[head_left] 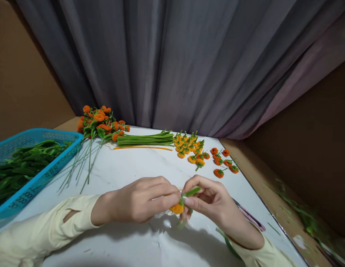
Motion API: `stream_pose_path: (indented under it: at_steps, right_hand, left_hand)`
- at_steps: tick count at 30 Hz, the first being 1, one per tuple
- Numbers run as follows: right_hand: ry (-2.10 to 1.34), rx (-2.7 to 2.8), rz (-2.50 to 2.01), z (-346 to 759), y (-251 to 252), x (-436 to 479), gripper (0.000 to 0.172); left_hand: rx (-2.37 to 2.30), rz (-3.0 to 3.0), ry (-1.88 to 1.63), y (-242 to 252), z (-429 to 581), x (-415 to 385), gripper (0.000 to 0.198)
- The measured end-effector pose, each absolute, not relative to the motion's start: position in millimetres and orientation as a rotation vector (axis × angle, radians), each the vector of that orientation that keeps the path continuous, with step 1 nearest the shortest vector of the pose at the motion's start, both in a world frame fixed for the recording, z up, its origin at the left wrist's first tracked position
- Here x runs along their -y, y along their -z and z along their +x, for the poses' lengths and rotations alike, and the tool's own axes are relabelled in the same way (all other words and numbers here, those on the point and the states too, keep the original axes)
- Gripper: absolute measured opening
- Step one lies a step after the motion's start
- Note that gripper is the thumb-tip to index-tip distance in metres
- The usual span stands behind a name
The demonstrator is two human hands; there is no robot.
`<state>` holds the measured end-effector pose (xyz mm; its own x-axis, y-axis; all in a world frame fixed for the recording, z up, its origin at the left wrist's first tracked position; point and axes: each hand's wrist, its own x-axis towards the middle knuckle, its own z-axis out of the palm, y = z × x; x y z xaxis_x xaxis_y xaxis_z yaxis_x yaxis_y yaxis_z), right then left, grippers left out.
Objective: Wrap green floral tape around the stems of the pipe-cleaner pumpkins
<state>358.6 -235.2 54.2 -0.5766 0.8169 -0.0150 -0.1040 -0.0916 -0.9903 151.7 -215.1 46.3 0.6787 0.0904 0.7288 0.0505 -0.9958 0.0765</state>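
Over the front of the table, my left hand (150,200) is closed around a small yellow-orange chenille pumpkin (176,208). My right hand (208,200) pinches the green chenille stem (193,191) at the pumpkin's top, thumb against forefinger. Both hands meet at the piece, and their fingers cover part of it. Something clear and shiny shows just below the fingers, too blurred to name. Partly under my right wrist lies a slim tool with a pink handle (252,219). A green strip (229,243) lies close to my right forearm.
A blue basket (50,163) of green leaf pieces stands at left. Behind lie orange flowers on stems (101,120), a bundle of green chenille stems (146,139), yellow pumpkins (189,144) and orange pumpkins (219,173). A grey curtain (161,66) closes the back. Green scraps litter the right side.
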Motion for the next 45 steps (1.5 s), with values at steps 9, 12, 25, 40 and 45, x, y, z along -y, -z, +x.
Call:
stream_pose_path:
  at_steps: [9,12,25,40,45]
  right_hand:
    - [-1.747,1.549,-0.811,360,-58,238,0.026]
    - [-1.731,1.595,-0.782,361,-59,238,0.025]
    - [-1.514,1.812,-0.712,364,-63,241,0.013]
    - [-0.352,2.397,-0.364,370,-64,246,0.023]
    - [0.125,2.272,-0.635,360,-50,262,0.022]
  left_hand:
    - [-0.083,2.697,-1.193,-44,151,216,0.025]
    - [-0.054,2.607,-1.174,-44,152,217,0.023]
    - [-0.304,2.171,-1.091,-42,153,229,0.016]
    - [-0.244,1.550,-0.679,-43,153,227,0.028]
    - [-0.233,1.408,-0.588,-42,151,221,0.030]
